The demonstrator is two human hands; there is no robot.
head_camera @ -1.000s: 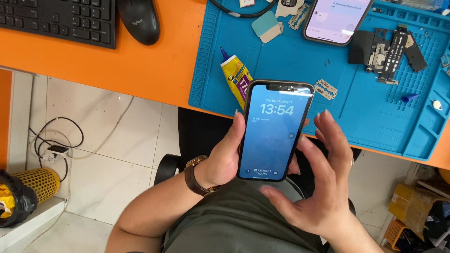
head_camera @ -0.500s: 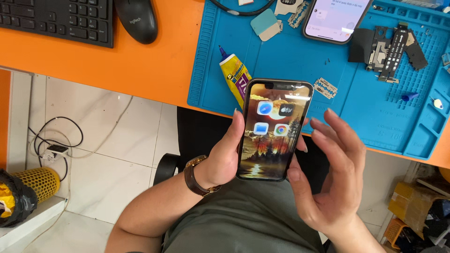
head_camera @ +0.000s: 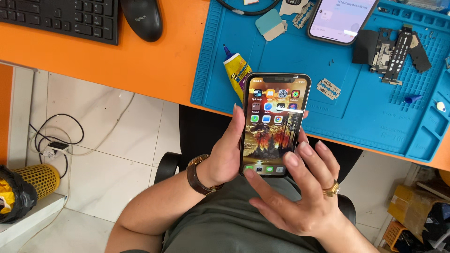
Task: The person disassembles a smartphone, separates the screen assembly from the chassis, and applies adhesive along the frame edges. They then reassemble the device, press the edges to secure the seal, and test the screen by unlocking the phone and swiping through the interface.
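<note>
Left hand around phone; glue tube, razor blade beyond.

Phone: dark-framed smartphone, screen lit, rows of app icons over orange-and-black forest wallpaper. Held upright, screen toward camera, slightly tilted. Gripped along left edge and back by left hand; right hand at lower right, thumb touching bottom edge. Raised above lap, top overlapping blue mat's near edge.
</note>
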